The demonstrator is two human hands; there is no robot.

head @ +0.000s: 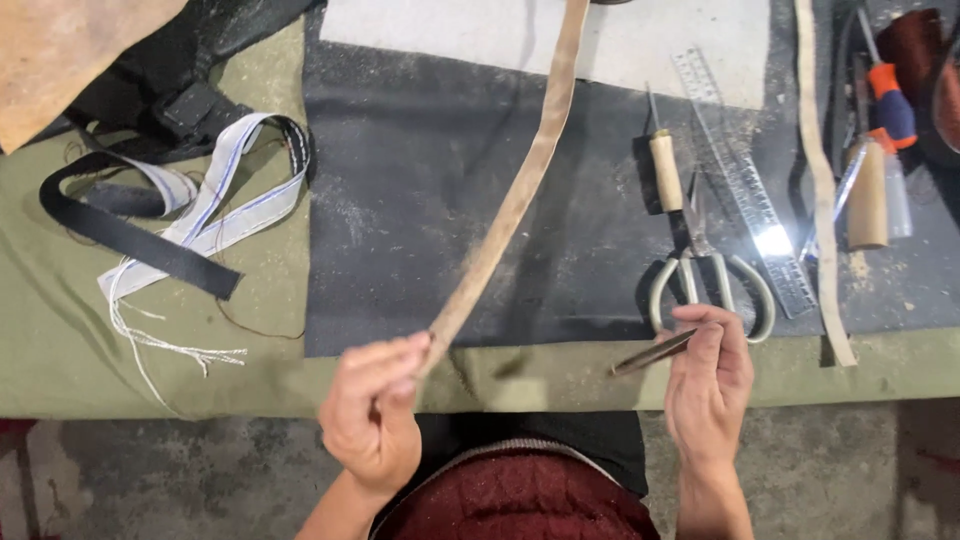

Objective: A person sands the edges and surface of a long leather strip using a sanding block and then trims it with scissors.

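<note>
The left hand (372, 415) is pinched shut on the near end of a long tan leather strip (520, 185) that runs away across the black mat (420, 200). The right hand (708, 385) grips a thin metal tool (652, 353), possibly an awl. One pair of scissors (712, 285), one clear ruler (745, 185) and a second strip (822, 180) lie on the olive-covered bench (60, 340).

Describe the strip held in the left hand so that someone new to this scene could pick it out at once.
Start at the dark mat on the green-covered bench. A long tan strip runs diagonally across it, its near end pinched in the left hand. Unlike the second tan strip lying flat near the ruler, this one is lifted.
</note>
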